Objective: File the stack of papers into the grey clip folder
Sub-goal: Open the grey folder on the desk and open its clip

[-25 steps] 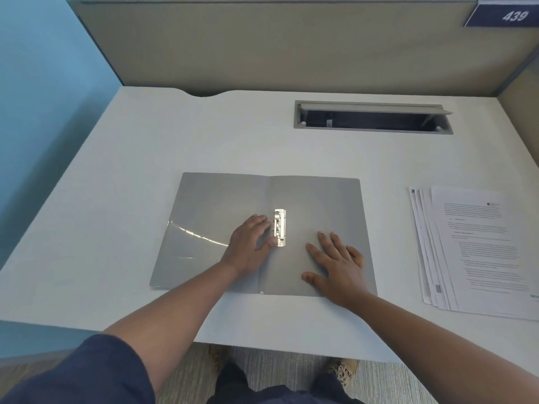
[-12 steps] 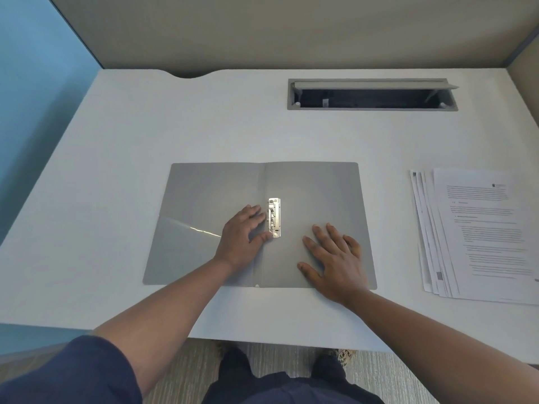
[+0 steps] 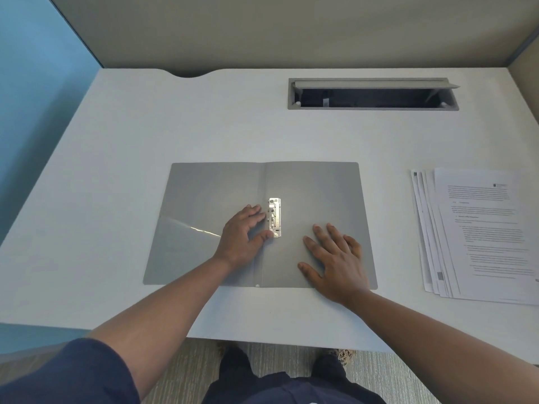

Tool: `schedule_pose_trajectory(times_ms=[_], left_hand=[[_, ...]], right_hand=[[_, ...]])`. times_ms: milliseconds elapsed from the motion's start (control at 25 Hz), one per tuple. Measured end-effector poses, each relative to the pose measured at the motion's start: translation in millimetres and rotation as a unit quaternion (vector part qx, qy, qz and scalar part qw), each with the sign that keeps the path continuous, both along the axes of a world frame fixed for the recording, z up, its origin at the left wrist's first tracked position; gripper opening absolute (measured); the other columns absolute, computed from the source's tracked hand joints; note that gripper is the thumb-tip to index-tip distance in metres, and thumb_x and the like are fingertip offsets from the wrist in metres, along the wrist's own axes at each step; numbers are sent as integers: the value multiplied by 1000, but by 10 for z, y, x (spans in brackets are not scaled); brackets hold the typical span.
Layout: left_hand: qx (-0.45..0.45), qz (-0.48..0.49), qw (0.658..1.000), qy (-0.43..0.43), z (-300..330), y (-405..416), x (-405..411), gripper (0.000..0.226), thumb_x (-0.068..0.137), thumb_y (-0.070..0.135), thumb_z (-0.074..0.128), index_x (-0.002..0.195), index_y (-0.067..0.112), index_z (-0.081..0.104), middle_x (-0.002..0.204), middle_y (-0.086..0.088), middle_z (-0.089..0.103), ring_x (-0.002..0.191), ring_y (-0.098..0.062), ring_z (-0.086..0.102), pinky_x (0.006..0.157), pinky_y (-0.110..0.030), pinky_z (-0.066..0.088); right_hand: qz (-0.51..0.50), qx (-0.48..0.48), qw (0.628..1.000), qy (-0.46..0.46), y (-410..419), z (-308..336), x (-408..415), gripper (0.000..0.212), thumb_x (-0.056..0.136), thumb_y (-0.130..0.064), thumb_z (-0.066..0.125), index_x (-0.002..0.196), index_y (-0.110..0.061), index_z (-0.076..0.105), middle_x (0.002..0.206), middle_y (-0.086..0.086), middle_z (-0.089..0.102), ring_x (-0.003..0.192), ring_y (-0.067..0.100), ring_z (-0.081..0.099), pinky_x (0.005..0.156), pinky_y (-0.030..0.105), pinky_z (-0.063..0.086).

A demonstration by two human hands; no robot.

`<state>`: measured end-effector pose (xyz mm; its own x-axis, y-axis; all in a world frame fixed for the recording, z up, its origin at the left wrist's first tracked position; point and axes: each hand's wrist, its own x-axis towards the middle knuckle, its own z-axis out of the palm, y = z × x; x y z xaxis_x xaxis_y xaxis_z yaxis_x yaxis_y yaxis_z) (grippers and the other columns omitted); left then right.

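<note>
The grey clip folder [image 3: 315, 188] lies spread flat on the white desk [image 3: 145, 135], its metal clip [image 3: 274, 217] beside the spine. My left hand [image 3: 242, 237] rests on the left flap, fingertips and thumb touching the clip's left edge. My right hand [image 3: 335, 255] lies flat with fingers apart on the right flap near its lower edge. The stack of printed papers [image 3: 481, 234], slightly fanned, sits on the desk to the right of the folder, apart from both hands.
A grey cable slot [image 3: 373, 94] with its lid raised is set into the desk at the back right. Beige partition walls stand behind and at right, a blue wall at left. The desk's front edge runs just below the folder.
The camera has tilted down and the view shifted slightly. Both hands stay on the folder in nearly the same places; the left fingers keep touching the clip.
</note>
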<state>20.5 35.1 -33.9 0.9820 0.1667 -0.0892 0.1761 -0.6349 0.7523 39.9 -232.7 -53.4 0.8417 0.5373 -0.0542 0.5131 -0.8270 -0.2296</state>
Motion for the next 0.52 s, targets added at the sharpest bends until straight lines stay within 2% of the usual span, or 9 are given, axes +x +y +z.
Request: schedule_pose_trajectory(times_ms=[120,240,320,400,480,520], left_hand=[[-2,-4,1000,4,30,3,-15,55,95,33,70,143,11,56,152,-5,50,148,-20,34,121,-35,25],[44,-21,999,-20,56,-33,-36,52,102,33,55,150,13,47,152,-5,50,147,-26,36,119,-39,28],[72,-26,995,-63,68,-71,-25,46,102,31,53,145,12,53,146,-6,56,141,-27,45,115,-40,33],[57,-10,992,-111,102,-90,37,35,101,27,54,131,11,64,133,-4,64,129,-17,55,109,-35,40],[21,8,988,-150,156,-79,129,19,101,20,57,113,12,70,116,7,65,115,2,55,102,-21,42],[17,11,986,-164,191,-57,190,15,101,17,58,106,13,71,108,10,64,108,6,55,97,-15,41]], right_hand=[[1,-1,1000,-1,4,11,-3,64,97,-70,30,148,-35,48,166,-4,32,155,24,16,119,47,15],[-2,6,1000,-4,1,16,-8,62,96,-69,34,146,-35,50,165,-3,34,155,25,19,119,48,17],[-3,7,1000,-4,1,14,-11,62,96,-68,35,146,-34,50,165,-3,34,155,25,19,119,48,18],[-6,10,1000,-4,4,7,-6,62,96,-68,35,146,-34,49,165,-3,34,155,25,19,119,49,18],[-8,11,1000,-4,4,-5,1,62,96,-68,35,146,-34,49,165,-4,34,155,25,19,119,49,18],[-8,11,1000,-6,4,-9,2,62,96,-68,35,146,-34,49,165,-4,34,155,25,19,119,48,17]])
